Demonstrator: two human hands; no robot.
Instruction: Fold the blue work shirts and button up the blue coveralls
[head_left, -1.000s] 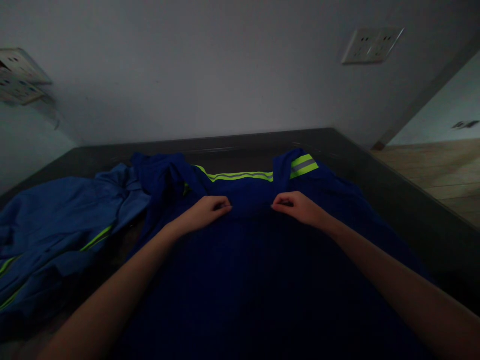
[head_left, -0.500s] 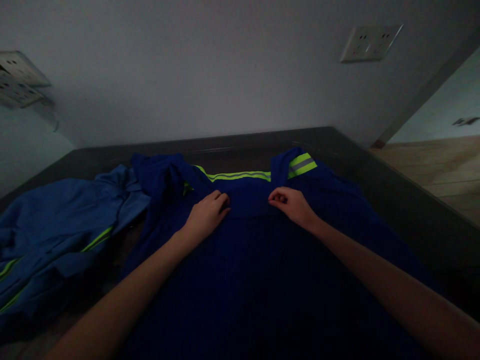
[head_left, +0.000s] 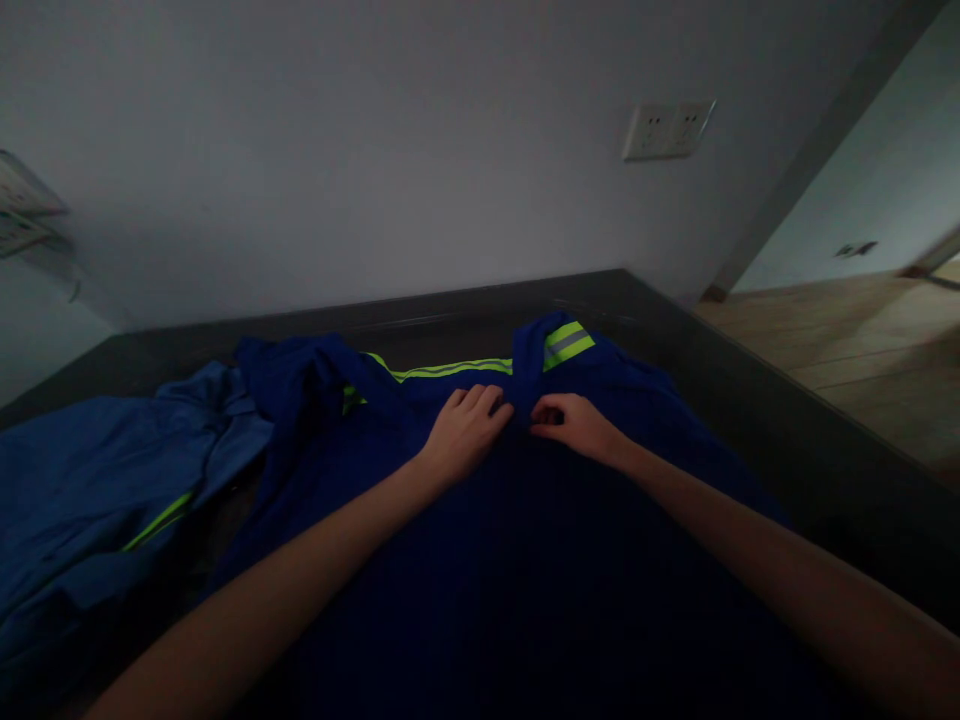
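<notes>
A dark blue work garment point(head_left: 480, 570) with yellow-green and grey reflective bands lies spread out below me. My left hand point(head_left: 466, 430) rests at its upper middle, fingers curled and thumb closed toward them on the cloth. Just to the right, my right hand point(head_left: 581, 428) pinches the cloth between thumb and forefinger, beside an upright folded strip point(head_left: 528, 365) of the same fabric. A reflective band point(head_left: 568, 344) shows right of that strip. Deep shadow hides the garment's lower part.
A lighter blue garment point(head_left: 97, 460) with yellow-green piping lies crumpled at the left. The dark tabletop point(head_left: 626, 300) meets a pale wall point(head_left: 360, 150) at the back. Wall sockets point(head_left: 667, 131) are above, and wooden floor point(head_left: 825, 330) shows to the right.
My left hand has moved right along the cloth, close to my right hand. The right hand still pinches the fabric by the folded strip. The view has shifted somewhat.
</notes>
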